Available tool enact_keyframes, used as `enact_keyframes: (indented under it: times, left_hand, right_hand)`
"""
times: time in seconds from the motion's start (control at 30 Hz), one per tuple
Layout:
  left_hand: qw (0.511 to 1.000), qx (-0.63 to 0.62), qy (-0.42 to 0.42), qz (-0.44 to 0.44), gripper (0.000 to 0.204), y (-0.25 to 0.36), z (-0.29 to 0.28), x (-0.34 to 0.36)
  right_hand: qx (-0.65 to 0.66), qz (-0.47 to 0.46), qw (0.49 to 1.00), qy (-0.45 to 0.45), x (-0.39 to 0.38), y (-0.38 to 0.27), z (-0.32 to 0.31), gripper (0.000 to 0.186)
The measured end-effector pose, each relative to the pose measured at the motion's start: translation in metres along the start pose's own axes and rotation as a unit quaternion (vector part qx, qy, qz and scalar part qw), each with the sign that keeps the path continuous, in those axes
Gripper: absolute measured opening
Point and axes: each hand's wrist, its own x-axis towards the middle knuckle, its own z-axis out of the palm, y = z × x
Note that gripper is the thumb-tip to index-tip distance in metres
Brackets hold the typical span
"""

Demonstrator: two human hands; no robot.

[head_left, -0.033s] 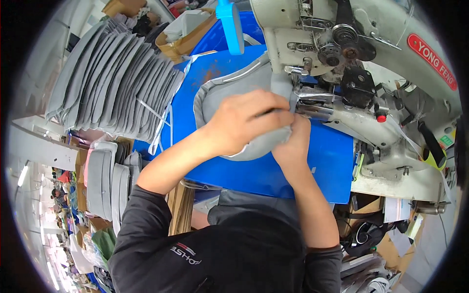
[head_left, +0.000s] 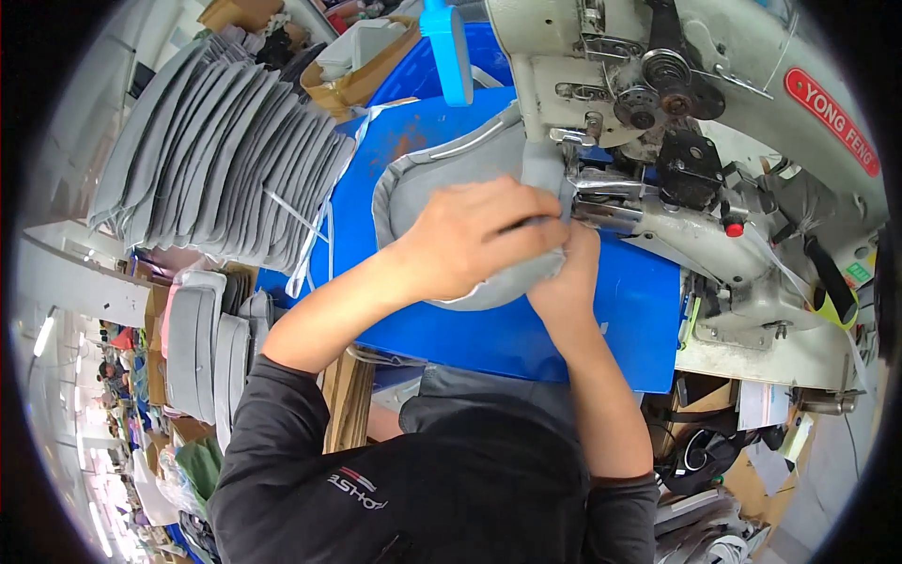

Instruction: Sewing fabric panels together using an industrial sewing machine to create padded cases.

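A curved grey fabric piece [head_left: 484,155], padded-looking and with a folded rim, lies on the blue work surface. Its right side reaches the sewing machine's presser area [head_left: 606,197]. My left hand [head_left: 479,235] rests across the piece, fingers bent together at its edge beside the machine's metal parts. Just below on the right, my right hand [head_left: 568,273] grips the same edge from the near side. The fabric and my left hand hide most of its fingers. The two hands nearly touch.
The pale sewing machine [head_left: 550,89] fills the upper right. A tall stack of grey fabric pieces [head_left: 216,150] stands at the left of the blue work surface [head_left: 620,315]. A light-blue plastic object [head_left: 448,56] hangs at the top, before a cardboard box [head_left: 362,80].
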Motion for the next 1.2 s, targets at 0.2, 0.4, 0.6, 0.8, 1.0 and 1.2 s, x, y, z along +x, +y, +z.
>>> enact_keyframes:
  times: [0.2, 0.4, 0.6, 0.8, 1.0, 1.2]
  left_hand:
    - [0.988, 0.121, 0.056, 0.079, 0.038, 0.002, 0.01, 0.002]
    - [0.997, 0.048, 0.051, -0.027, 0.04, 0.005, 0.013, -0.006]
    - [0.986, -0.039, 0.082, -0.141, 0.037, 0.012, 0.016, -0.008]
    - [0.99, -0.016, 0.058, -0.129, 0.041, 0.01, 0.018, -0.01]
    - [0.985, 0.036, 0.096, -0.136, 0.042, 0.009, 0.03, -0.008]
    - [0.982, -0.003, 0.036, -0.188, 0.052, 0.02, 0.023, -0.007]
  right_hand:
    - [0.031, 0.071, 0.995, -0.065, 0.002, -0.001, -0.02, 0.008]
    - [0.112, 0.174, 0.975, -0.078, 0.007, -0.014, -0.039, 0.022]
    - [-0.007, 0.128, 0.991, -0.049, -0.003, -0.018, -0.04, 0.019]
    - [0.077, 0.171, 0.98, -0.061, -0.014, -0.025, -0.033, 0.022]
    - [0.071, 0.171, 0.98, -0.07, -0.003, -0.017, -0.042, 0.028]
    - [0.099, 0.17, 0.979, -0.051, -0.012, -0.028, -0.044, 0.013]
